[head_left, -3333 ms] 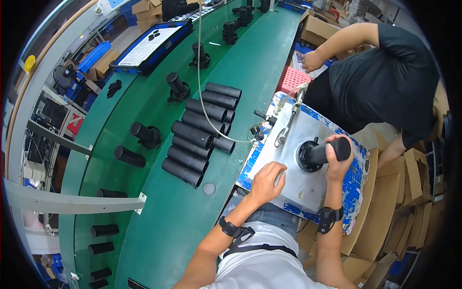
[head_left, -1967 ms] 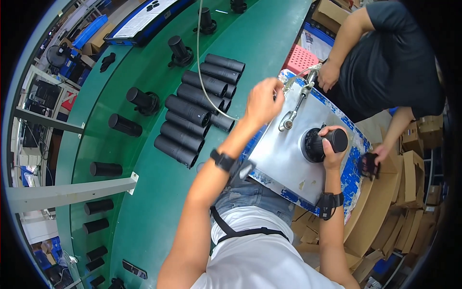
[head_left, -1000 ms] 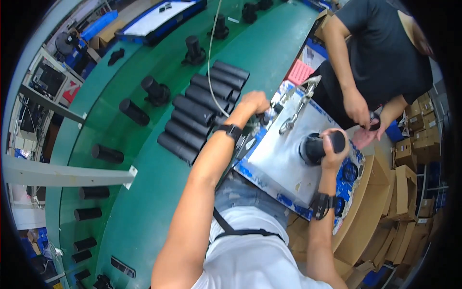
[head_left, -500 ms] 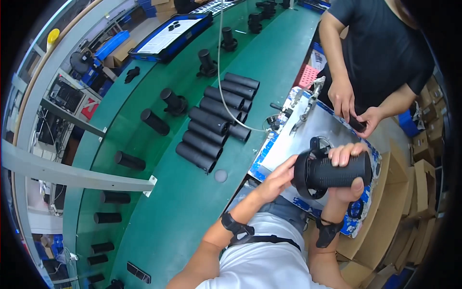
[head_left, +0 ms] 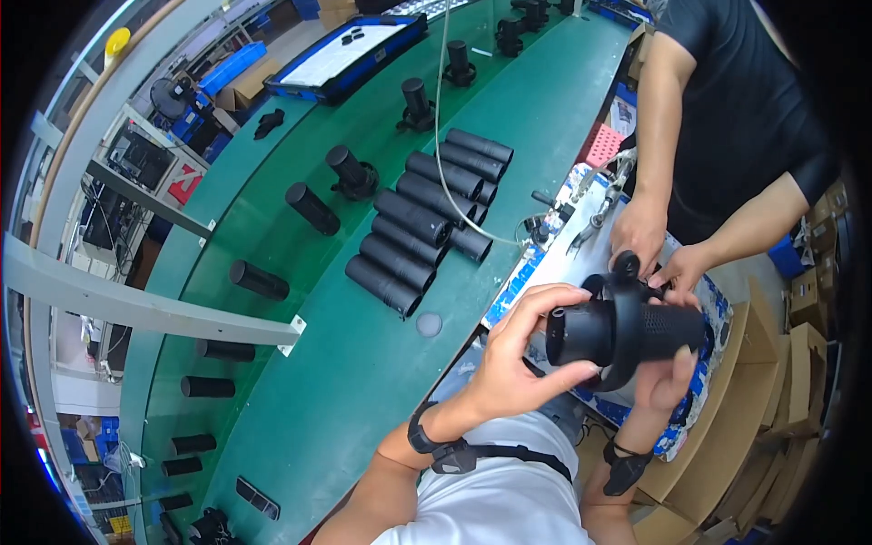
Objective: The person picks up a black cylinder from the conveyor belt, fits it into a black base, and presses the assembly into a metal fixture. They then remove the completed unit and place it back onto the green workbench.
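Toward the left, a black cylinder (head_left: 208,387) lies on its side on the green surface (head_left: 336,409); further right rests a pile of black tubes (head_left: 400,241), with a gray disc (head_left: 429,324) near it. The left hand (head_left: 509,372) curves its fingers wide about the left end of the black ringed tube (head_left: 581,334), thumb below; whether they press on it I cannot tell. The tube is held lengthwise, raised over the metal-topped board (head_left: 514,289). The right hand (head_left: 663,386) has its fingers wrapped around the ribbed right end. It looks stiff and fairly light, perhaps slippery on the smooth left end; the ribbed part seems the surest hold, clear of the ring's projecting bits. Just behind are a co-worker's hands (head_left: 640,234); rightmost stands a cardboard box (head_left: 740,363).
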The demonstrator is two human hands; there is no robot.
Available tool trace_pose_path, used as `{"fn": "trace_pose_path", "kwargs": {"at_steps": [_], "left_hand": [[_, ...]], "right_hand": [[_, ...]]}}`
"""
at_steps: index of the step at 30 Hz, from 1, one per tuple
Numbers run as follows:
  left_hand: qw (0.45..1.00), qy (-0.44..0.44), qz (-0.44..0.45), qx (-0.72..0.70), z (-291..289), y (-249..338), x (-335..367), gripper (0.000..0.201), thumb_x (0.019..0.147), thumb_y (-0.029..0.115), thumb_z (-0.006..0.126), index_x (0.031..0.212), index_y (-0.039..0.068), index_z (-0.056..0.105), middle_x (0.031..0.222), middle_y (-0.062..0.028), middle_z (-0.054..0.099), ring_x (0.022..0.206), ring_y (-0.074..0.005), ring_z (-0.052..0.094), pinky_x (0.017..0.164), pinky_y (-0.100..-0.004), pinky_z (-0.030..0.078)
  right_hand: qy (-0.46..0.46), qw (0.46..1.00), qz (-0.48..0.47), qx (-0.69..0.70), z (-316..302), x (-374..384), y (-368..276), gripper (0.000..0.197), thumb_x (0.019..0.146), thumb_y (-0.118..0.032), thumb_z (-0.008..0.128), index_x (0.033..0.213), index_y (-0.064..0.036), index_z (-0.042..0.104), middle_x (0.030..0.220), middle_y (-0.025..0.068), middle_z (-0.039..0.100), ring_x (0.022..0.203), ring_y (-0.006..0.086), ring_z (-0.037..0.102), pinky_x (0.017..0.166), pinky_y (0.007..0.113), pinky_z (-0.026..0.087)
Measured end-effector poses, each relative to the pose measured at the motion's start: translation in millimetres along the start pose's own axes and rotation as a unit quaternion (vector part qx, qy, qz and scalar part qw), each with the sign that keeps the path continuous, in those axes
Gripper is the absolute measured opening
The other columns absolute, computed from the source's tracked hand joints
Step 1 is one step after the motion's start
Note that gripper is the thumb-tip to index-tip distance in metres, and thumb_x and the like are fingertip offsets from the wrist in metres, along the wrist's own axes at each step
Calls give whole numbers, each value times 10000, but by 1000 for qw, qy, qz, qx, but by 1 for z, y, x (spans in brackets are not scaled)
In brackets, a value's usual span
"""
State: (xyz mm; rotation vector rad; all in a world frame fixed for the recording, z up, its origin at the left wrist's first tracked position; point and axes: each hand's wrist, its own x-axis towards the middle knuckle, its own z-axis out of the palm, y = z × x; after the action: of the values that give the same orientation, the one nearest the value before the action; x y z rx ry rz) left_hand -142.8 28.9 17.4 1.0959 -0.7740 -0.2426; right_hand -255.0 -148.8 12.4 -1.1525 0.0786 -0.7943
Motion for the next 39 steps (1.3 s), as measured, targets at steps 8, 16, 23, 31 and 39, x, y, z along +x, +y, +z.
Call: {"fn": "trace_pose_path", "kwargs": {"at_steps": [8, 16, 23, 31, 39], "left_hand": [[987, 2, 17, 162, -6, 22, 0, 645, 646, 102, 840, 1211, -8, 549, 1155, -183, 579, 1070, -325, 583, 911, -377, 474], [980, -49, 71, 181, -9, 19, 1, 635, 636, 75, 819, 1212, 8, 560, 1183, -186, 561, 1067, -343, 582, 900, -388, 479], [961, -119, 149, 199, -9, 18, -1, 630, 623, 47, 831, 1206, 51, 591, 1189, -179, 564, 971, -283, 617, 759, -330, 525], [968, -85, 80, 222, 2, 18, -4, 620, 622, 28, 800, 1194, 33, 562, 1188, -183, 554, 1002, -319, 612, 814, -361, 516], [963, -96, -11, 253, 3, 19, 2, 536, 673, 90, 761, 1167, 38, 560, 1146, -155, 537, 961, -341, 613, 803, -371, 517]], "right_hand": [[25, 973, 156, 167, -15, -16, 33, 634, 927, -286, 602, 1407, -5, 299, 1389, 164, 452, 1258, 271, 482, 1082, 427, 376], [39, 971, 150, 184, -12, -16, 30, 564, 943, -267, 555, 1389, -4, 331, 1369, 185, 462, 1243, 299, 493, 1078, 440, 386], [34, 979, 140, 144, -8, -13, 22, 497, 933, -299, 481, 1304, 18, 386, 1255, 203, 489, 1095, 278, 574, 935, 388, 504], [80, 986, 119, 90, 1, -15, 15, 478, 919, -278, 507, 1277, 22, 405, 1198, 159, 501, 1049, 229, 570, 924, 348, 481], [82, 989, 121, 11, -10, -16, 20, 443, 938, -259, 499, 1277, 16, 424, 1178, 131, 516, 1068, 205, 548, 957, 325, 449]]}}
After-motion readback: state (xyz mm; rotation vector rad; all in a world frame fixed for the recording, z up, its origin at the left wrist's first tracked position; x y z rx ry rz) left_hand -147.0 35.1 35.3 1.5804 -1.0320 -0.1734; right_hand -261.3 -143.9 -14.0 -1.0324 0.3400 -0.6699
